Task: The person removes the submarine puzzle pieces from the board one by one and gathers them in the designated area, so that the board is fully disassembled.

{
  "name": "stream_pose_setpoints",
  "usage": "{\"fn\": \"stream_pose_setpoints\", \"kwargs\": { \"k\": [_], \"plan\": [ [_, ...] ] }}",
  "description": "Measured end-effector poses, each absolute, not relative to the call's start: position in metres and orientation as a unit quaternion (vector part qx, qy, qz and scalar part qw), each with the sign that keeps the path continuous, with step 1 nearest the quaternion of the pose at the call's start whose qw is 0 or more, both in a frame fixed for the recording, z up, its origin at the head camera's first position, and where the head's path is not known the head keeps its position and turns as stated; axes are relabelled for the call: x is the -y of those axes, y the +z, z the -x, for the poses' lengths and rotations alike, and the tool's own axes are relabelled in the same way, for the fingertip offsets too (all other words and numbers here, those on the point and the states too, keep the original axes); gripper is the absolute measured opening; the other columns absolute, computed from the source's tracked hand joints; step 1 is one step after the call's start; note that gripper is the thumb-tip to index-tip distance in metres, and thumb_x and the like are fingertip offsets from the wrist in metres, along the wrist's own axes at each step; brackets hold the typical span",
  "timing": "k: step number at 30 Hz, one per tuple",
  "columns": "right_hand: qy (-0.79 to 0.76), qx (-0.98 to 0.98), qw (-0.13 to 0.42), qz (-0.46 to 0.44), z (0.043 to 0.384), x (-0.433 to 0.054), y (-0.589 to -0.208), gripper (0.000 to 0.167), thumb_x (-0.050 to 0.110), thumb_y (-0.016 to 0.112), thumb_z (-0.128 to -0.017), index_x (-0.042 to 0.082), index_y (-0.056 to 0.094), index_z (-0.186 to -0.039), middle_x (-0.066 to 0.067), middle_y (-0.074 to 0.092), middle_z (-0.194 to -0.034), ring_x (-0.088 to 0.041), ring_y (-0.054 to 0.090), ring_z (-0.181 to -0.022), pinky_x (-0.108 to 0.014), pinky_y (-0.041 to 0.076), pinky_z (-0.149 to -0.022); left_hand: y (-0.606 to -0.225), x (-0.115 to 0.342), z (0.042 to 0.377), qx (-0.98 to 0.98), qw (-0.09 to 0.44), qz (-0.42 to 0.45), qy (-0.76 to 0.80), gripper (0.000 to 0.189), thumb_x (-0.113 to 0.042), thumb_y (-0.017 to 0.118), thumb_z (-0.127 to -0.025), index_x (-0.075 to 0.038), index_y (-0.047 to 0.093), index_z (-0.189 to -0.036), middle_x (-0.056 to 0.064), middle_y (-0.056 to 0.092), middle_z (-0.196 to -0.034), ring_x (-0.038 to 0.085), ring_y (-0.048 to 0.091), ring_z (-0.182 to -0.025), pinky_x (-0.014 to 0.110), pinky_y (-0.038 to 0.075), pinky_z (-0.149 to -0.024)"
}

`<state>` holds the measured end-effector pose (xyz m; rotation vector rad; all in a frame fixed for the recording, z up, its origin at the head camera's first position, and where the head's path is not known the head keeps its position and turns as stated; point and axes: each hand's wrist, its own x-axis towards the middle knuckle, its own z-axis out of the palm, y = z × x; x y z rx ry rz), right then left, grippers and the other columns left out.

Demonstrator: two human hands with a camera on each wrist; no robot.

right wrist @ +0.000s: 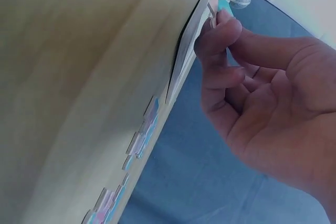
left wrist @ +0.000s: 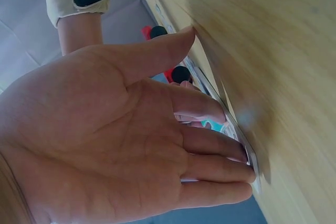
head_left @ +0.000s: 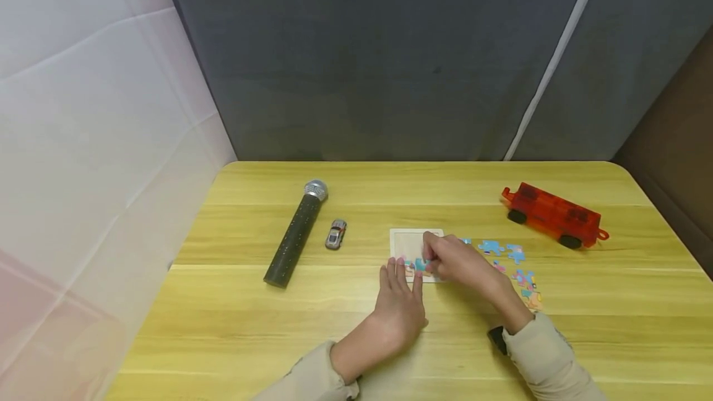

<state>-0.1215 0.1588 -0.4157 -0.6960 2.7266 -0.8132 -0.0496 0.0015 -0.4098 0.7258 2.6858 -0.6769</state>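
A small white puzzle frame point(head_left: 405, 241) lies flat on the table, with a few coloured pieces along its near side. My left hand point(head_left: 400, 309) rests its straight fingertips on the near left edge of this frame; the left wrist view shows the palm and the spread thumb. Over the frame's right part, my right hand point(head_left: 461, 260) has curled fingers and pinches a turquoise puzzle piece point(head_left: 421, 264) between thumb and forefinger. The right wrist view shows that piece point(right wrist: 224, 7) partly hidden by the fingertips, close to the left fingers.
Several loose puzzle pieces point(head_left: 515, 254) lie to the right, partly behind my right forearm. A red toy wagon point(head_left: 557, 214) stands at the back right. To the left are a silver toy car point(head_left: 336, 234) and a black microphone point(head_left: 295, 237). A grey partition point(head_left: 356, 79) rises behind the table.
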Motion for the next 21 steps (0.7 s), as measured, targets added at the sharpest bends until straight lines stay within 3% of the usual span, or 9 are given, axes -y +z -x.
{"fn": "stream_pose_setpoints", "kwargs": {
  "k": [5, 9, 12, 17, 21],
  "plan": [
    [-0.314, -0.911, 0.112, 0.241, 0.124, -0.167, -0.409, 0.022, -0.005, 0.073, -0.1, 0.009, 0.059, -0.092, 0.001, 0.061, -0.077, -0.008, 0.05, -0.066, -0.022, 0.044, -0.061, -0.41, -0.001, 0.049, -0.928, 0.14, -0.252, -0.235, 0.08, -0.07, 0.051, -0.107, -0.024, 0.039, -0.172, 0.017, 0.044, -0.172, 0.035, 0.038, -0.163, 0.045, 0.036, -0.131],
    [-0.373, -0.887, 0.139, 0.232, 0.124, -0.196, -0.393, 0.018, -0.004, 0.07, -0.103, 0.005, 0.057, -0.094, -0.007, 0.066, -0.076, -0.016, 0.06, -0.061, -0.025, 0.05, -0.058, -0.411, -0.001, 0.048, -0.927, 0.142, -0.254, -0.239, 0.081, -0.071, 0.049, -0.107, -0.025, 0.037, -0.173, 0.016, 0.042, -0.173, 0.036, 0.038, -0.163, 0.045, 0.036, -0.132],
    [-0.385, -0.87, 0.201, 0.233, 0.123, -0.222, -0.386, 0.018, -0.004, 0.068, -0.105, 0.004, 0.056, -0.093, -0.006, 0.062, -0.074, -0.019, 0.059, -0.058, -0.027, 0.051, -0.056, -0.412, -0.001, 0.048, -0.927, 0.142, -0.25, -0.24, 0.081, -0.071, 0.049, -0.107, -0.026, 0.037, -0.173, 0.015, 0.041, -0.174, 0.035, 0.038, -0.163, 0.044, 0.035, -0.132],
    [-0.37, -0.841, 0.335, 0.21, 0.116, -0.25, -0.388, 0.023, -0.009, 0.069, -0.099, 0.005, 0.059, -0.084, 0.0, 0.059, -0.071, -0.012, 0.052, -0.055, -0.025, 0.044, -0.052, -0.412, 0.001, 0.048, -0.93, 0.142, -0.245, -0.236, 0.081, -0.071, 0.05, -0.107, -0.026, 0.038, -0.173, 0.016, 0.041, -0.174, 0.036, 0.037, -0.164, 0.044, 0.035, -0.132],
    [-0.331, -0.863, 0.351, 0.151, 0.11, -0.254, -0.39, 0.026, -0.014, 0.068, -0.094, 0.005, 0.062, -0.077, -0.004, 0.064, -0.065, -0.013, 0.058, -0.05, -0.024, 0.047, -0.05, -0.412, 0.002, 0.047, -0.929, 0.136, -0.248, -0.237, 0.081, -0.071, 0.049, -0.107, -0.025, 0.038, -0.173, 0.016, 0.042, -0.173, 0.037, 0.038, -0.163, 0.045, 0.036, -0.132]
  ]
}}
